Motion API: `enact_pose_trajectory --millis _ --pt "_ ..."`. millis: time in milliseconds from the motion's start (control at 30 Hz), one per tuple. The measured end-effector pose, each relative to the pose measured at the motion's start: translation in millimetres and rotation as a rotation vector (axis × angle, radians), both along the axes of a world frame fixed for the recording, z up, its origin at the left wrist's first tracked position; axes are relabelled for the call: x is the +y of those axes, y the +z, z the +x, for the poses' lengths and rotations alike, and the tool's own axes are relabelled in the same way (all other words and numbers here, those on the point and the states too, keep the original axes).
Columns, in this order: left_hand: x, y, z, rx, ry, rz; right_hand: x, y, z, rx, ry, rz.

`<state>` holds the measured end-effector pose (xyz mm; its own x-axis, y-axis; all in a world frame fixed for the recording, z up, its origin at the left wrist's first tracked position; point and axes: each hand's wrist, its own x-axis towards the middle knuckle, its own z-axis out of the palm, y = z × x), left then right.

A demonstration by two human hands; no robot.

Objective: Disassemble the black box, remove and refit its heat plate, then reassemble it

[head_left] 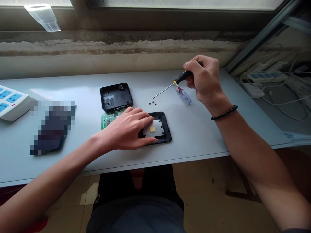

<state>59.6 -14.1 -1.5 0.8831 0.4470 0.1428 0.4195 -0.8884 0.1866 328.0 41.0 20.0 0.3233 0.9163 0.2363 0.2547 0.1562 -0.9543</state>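
Observation:
My left hand (128, 127) lies on the left side of a black square housing frame (163, 127), fingers curled over its edge; a small tan pad shows inside the frame. A green circuit board (108, 118) pokes out from under that hand. Behind it sits the black housing cover (116, 96), inner side up. My right hand (205, 81) is closed round the black-and-yellow handle of a screwdriver (173, 84), held above the table with its thin shaft pointing left and down. Several tiny black screws (152, 103) lie below the tip.
A second small screwdriver with a clear handle (184, 95) lies on the grey table (194, 136) beside my right hand. A white power strip with blue sockets (11, 102) sits at far left, a blurred dark object (52, 127) beside it. Cables and another power strip (267, 76) lie off the right.

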Motion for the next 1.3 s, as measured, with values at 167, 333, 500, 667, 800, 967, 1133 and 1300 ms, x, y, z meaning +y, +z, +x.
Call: enact_pose_trajectory --millis 167,333,500,667,800,967,1133,1300 --pt "-3 -2.8 1 0.012 0.023 0.026 2 1.1 8 -0.043 -0.006 -0.021" --pt "-6 -7.4 4 0.006 0.042 0.038 0 8.1 23 -0.140 0.042 -0.085" --pt "-7 -12.1 5 -0.025 0.057 0.045 -2 14.9 29 -0.250 -0.022 -0.083" --pt "-8 -14.4 6 -0.029 0.060 0.046 3 16.7 44 -0.314 -0.205 -0.020" --pt "-8 -15.2 6 -0.030 0.062 0.032 7 16.9 60 -0.381 -0.314 -0.039" --pt "-7 -16.0 4 -0.063 0.054 0.047 9 16.3 72 -0.496 -0.333 -0.125" --pt "-7 -15.6 4 -0.070 0.054 0.039 7 17.6 74 -0.534 -0.300 -0.154" --pt "-7 -15.2 4 -0.053 0.055 0.046 1 21.9 74 -0.569 -0.215 -0.228"
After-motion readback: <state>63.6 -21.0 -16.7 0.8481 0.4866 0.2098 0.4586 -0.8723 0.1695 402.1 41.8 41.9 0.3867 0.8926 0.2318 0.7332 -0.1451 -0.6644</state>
